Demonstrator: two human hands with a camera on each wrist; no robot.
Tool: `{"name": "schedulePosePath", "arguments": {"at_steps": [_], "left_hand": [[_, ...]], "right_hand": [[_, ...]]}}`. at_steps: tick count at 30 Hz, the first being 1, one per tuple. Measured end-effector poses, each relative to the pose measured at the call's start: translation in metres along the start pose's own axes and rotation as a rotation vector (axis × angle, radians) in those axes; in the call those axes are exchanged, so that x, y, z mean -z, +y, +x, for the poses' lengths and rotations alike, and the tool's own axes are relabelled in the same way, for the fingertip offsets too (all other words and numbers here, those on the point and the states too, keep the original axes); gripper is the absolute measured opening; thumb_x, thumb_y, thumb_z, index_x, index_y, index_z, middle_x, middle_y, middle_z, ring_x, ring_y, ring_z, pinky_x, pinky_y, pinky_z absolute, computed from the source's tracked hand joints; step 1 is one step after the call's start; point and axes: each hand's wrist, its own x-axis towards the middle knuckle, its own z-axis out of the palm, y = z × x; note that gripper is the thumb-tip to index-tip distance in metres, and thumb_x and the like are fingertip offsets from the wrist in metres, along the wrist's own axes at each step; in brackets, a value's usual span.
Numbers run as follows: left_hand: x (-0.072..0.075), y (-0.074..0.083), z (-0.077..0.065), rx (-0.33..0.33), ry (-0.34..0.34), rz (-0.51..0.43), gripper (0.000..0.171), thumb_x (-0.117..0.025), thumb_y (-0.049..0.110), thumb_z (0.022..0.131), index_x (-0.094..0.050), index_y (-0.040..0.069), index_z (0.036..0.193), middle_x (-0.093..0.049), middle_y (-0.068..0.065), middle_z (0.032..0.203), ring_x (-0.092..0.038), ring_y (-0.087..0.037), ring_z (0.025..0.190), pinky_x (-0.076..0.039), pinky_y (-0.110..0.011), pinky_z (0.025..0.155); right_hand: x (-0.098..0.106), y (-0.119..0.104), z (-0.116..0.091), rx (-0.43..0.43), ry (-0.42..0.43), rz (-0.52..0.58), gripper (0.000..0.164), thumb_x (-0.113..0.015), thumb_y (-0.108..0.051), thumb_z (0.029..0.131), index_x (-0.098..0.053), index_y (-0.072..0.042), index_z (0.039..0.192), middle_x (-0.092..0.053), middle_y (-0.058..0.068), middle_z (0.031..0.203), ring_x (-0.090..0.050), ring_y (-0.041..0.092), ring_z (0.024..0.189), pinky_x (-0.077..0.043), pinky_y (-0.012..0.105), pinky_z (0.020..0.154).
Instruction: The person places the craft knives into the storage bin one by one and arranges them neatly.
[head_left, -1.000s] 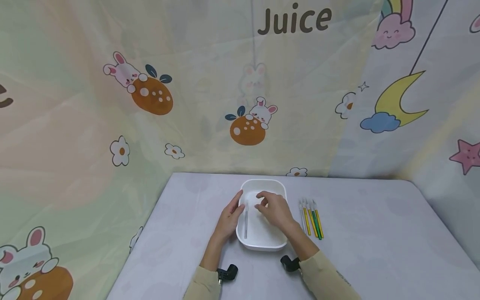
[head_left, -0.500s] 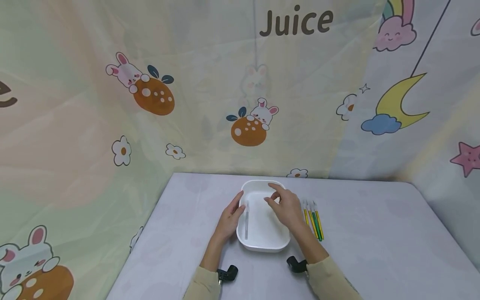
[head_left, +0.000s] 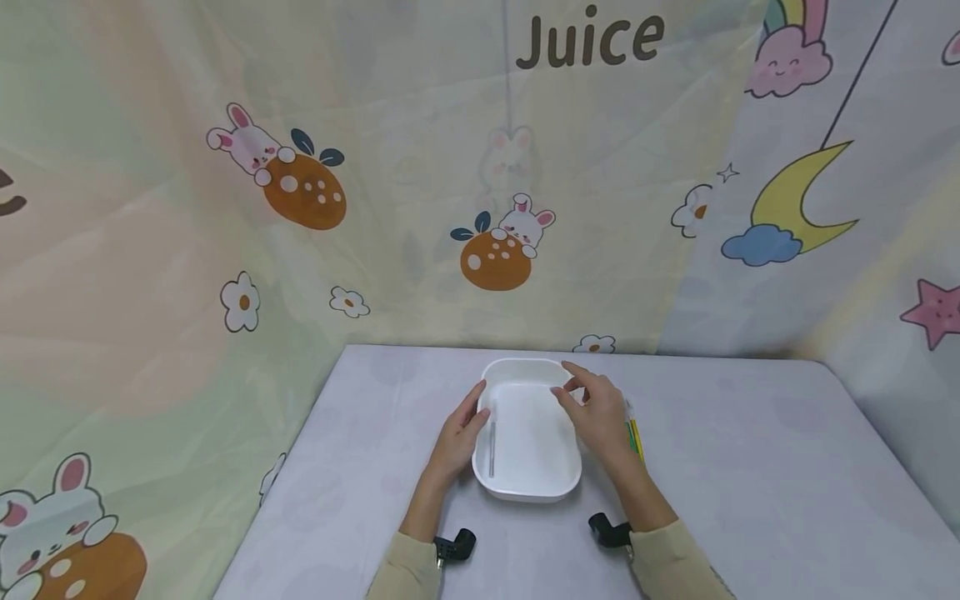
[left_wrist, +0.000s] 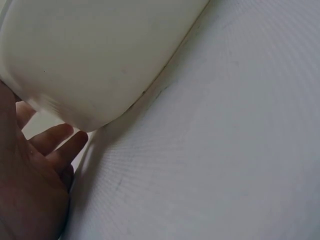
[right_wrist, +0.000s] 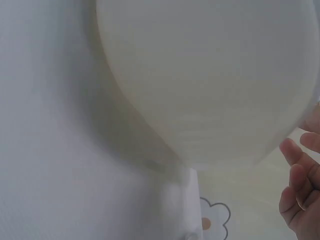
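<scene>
A white tray [head_left: 532, 458] stands on the table, with one slim grey pen-like stick [head_left: 492, 450] lying lengthwise near its left wall. My left hand [head_left: 452, 442] grips the left rim, thumb over the edge and fingers against the outside. Those fingers touch the pale tray wall [left_wrist: 100, 60] in the left wrist view. Over the right rim hovers my right hand [head_left: 600, 421], its fingers loosely bent with nothing visible between them. Beyond it, yellow and green pen-like sticks [head_left: 636, 437] are partly hidden by that hand. The right wrist view shows the tray's outer side [right_wrist: 210, 85] beside loosely bent fingers [right_wrist: 300, 180].
A pale cloth covers the table [head_left: 750, 467], which ends at a printed fabric backdrop [head_left: 405, 208]. Each wrist carries a black camera [head_left: 456, 546]. More table surface stretches to the right of the sticks.
My right hand has moved rightward from above the tray's middle to its right rim, now covering most of the loose sticks. The left hand and the stick inside the tray have stayed put.
</scene>
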Motion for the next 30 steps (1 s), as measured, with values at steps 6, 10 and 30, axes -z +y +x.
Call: {"name": "schedulePosePath", "arguments": {"at_steps": [6, 10, 30], "left_hand": [[-0.001, 0.001, -0.001, 0.015, 0.004, 0.020, 0.052, -0.051, 0.027, 0.110, -0.040, 0.028, 0.161, -0.034, 0.008, 0.169, -0.027, -0.016, 0.159, -0.022, -0.042, 0.132], [-0.001, 0.001, -0.002, 0.005, 0.002, 0.021, 0.052, -0.052, 0.029, 0.110, -0.040, 0.029, 0.161, -0.034, 0.009, 0.169, -0.026, -0.015, 0.159, -0.022, -0.041, 0.132], [-0.001, 0.000, -0.002, 0.004, 0.004, -0.005, 0.053, -0.051, 0.030, 0.110, -0.040, 0.026, 0.161, -0.034, 0.009, 0.168, -0.027, -0.017, 0.159, -0.021, -0.044, 0.132]], "right_hand": [[0.010, 0.010, 0.003, -0.018, 0.028, -0.008, 0.051, -0.081, -0.026, 0.092, -0.066, -0.015, 0.140, -0.077, 0.008, 0.104, -0.048, 0.019, 0.076, -0.037, 0.028, 0.062], [0.016, 0.020, 0.004, -0.003, 0.052, -0.021, 0.050, -0.081, -0.025, 0.093, -0.067, -0.014, 0.140, -0.077, 0.009, 0.103, -0.048, 0.019, 0.075, -0.037, 0.027, 0.061], [0.027, 0.043, 0.005, -0.075, 0.046, -0.046, 0.051, -0.077, -0.031, 0.096, -0.064, -0.015, 0.143, -0.077, 0.011, 0.109, -0.048, 0.020, 0.075, -0.038, 0.025, 0.057]]}}
